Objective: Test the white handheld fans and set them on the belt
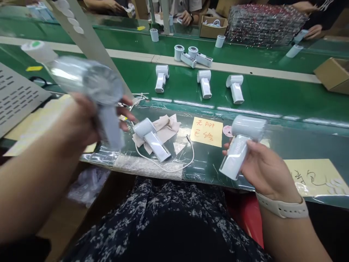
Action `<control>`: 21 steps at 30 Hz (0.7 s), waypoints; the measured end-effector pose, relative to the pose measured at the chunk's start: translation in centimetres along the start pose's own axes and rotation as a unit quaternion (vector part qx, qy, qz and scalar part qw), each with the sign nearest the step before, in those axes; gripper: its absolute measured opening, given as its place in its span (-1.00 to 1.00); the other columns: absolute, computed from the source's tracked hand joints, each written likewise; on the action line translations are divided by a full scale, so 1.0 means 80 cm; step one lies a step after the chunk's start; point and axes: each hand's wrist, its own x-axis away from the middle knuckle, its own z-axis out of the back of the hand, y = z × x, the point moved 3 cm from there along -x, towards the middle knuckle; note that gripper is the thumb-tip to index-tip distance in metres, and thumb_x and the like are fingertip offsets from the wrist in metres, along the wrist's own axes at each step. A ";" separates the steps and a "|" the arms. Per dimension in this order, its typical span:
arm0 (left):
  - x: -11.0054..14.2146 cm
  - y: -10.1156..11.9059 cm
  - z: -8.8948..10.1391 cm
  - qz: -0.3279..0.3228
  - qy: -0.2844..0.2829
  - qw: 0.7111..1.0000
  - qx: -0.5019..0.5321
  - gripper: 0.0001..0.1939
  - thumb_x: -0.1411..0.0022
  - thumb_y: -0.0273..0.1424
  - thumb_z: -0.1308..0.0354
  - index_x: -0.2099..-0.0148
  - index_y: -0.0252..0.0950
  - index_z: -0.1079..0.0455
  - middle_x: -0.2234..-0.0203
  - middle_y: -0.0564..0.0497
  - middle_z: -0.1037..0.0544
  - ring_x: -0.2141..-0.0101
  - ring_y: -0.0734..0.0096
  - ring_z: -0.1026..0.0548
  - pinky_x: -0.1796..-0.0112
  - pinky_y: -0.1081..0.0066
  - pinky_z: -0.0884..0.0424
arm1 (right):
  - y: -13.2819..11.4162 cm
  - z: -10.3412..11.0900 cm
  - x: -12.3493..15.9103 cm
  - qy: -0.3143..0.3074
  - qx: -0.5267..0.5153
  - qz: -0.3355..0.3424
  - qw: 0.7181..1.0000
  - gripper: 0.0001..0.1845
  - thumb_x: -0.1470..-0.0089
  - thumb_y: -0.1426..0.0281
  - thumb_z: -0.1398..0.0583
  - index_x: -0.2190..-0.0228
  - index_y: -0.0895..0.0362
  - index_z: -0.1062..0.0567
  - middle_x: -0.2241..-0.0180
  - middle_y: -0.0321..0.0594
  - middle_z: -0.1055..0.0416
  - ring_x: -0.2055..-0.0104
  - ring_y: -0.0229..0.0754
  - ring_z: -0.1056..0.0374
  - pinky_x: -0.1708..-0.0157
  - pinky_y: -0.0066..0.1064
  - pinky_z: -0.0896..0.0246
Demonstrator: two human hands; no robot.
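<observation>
Blurred by motion, a white handheld fan point(105, 87) is held up at the left by my left hand point(84, 116), its round grille facing me. My right hand point(263, 165) has its fingers wrapped round the handle of another white handheld fan point(236, 153), head upward, over the bench's right part. Between my hands a third fan point(155, 142) lies on the bench beside crumpled pinkish paper scraps point(169, 131). A white charging cable point(163, 169) curls round it, its plug end near the yellow handwritten note point(206, 131).
Several fans, one marked by this point point(205, 83), lie on the green conveyor point(182, 82) beyond the bench. A slanted grey post point(95, 43) stands at left. Across the belt are co-workers' hands point(186, 17), a stack of trays point(264, 25) and cardboard boxes point(334, 74).
</observation>
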 end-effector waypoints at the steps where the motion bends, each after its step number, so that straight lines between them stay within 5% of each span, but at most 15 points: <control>1: 0.000 -0.005 -0.032 -0.008 -0.031 0.999 0.012 -0.05 -0.27 0.23 0.37 -0.21 -0.48 -0.31 0.15 -0.11 -0.63 0.28 0.39 -0.58 0.31 0.40 -0.51 | 0.006 -0.006 0.001 -0.003 -0.017 -0.016 1.000 -0.76 -0.04 0.23 -0.36 0.22 0.00 -0.59 0.23 -0.21 -0.55 0.20 -0.03 -0.50 0.17 -0.08 -0.56; 4: 0.002 -0.029 -0.122 0.031 -0.100 0.993 0.048 -0.07 -0.03 0.29 -0.17 -0.10 -0.47 -0.44 -0.03 -0.30 -0.57 0.09 -0.01 -0.61 0.16 0.18 -0.62 | 0.021 -0.027 0.006 -0.049 -0.053 -0.044 0.996 -0.71 0.00 0.24 -0.42 0.22 0.02 -0.57 0.18 -0.21 -0.56 0.16 -0.04 -0.50 0.07 -0.02 -0.55; 8: 0.004 -0.058 -0.190 0.059 -0.084 0.988 0.112 -0.07 0.16 0.33 -0.28 0.01 -0.36 -0.53 -0.09 -0.29 -0.56 -0.17 -0.15 -0.46 -0.10 0.15 -0.50 | 0.030 -0.045 0.014 -0.095 -0.079 -0.038 0.992 -0.63 0.04 0.18 -0.45 0.23 0.05 -0.55 0.16 -0.20 -0.52 0.19 -0.07 -0.50 0.04 0.02 -0.53; 16: 0.010 -0.093 -0.248 0.172 -0.084 0.959 0.209 -0.20 0.00 0.30 -0.23 0.01 -0.29 -0.51 0.20 -0.18 -0.67 -0.09 -0.13 -0.52 0.03 0.10 -0.56 | 0.050 -0.047 0.024 0.019 -0.139 0.000 0.990 -0.22 0.08 0.26 -0.47 -0.14 -0.07 -0.33 0.25 -0.28 -0.54 0.11 0.02 -0.54 0.02 0.02 -0.49; 21: 0.010 -0.092 -0.262 0.178 -0.017 0.949 0.258 -0.48 -0.24 0.05 -0.20 0.00 -0.28 -0.49 0.20 -0.13 -0.67 -0.02 0.00 -0.58 -0.02 0.11 -0.53 | 0.068 -0.053 0.022 0.040 -0.118 -0.006 0.992 -0.25 -0.04 0.16 -0.39 -0.20 -0.07 -0.27 0.13 -0.20 -0.58 0.06 0.04 -0.54 0.01 -0.01 -0.49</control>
